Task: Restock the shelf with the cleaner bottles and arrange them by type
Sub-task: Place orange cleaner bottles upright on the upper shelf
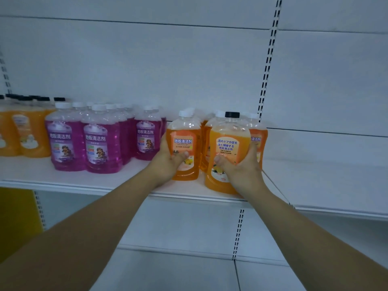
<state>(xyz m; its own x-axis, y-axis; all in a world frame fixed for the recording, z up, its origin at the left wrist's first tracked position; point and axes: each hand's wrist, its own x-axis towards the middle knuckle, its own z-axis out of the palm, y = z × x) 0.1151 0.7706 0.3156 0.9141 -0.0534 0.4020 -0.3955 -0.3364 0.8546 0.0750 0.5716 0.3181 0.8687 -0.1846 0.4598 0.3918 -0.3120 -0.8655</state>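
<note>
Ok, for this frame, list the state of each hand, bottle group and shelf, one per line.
Left hand: gripping white-capped orange bottle, upright on the shelf.
Right hand: gripping black-capped orange bottle, upright at the shelf's front edge.
Purple bottles: upright, grouped, capped.
Far-left orange bottles: upright, black caps.
Shelf: bare right of the bottles.

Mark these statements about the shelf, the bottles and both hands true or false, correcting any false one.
1. The left hand grips a white-capped clear plastic bottle of orange cleaner. True.
2. The right hand grips a purple bottle. False: it grips a black-capped clear plastic bottle of orange cleaner.
3. The white-capped bottles of purple cleaner stand left of both hands. True.
4. Both held bottles hang clear above the white metal shelf. False: they stand on it.
</note>
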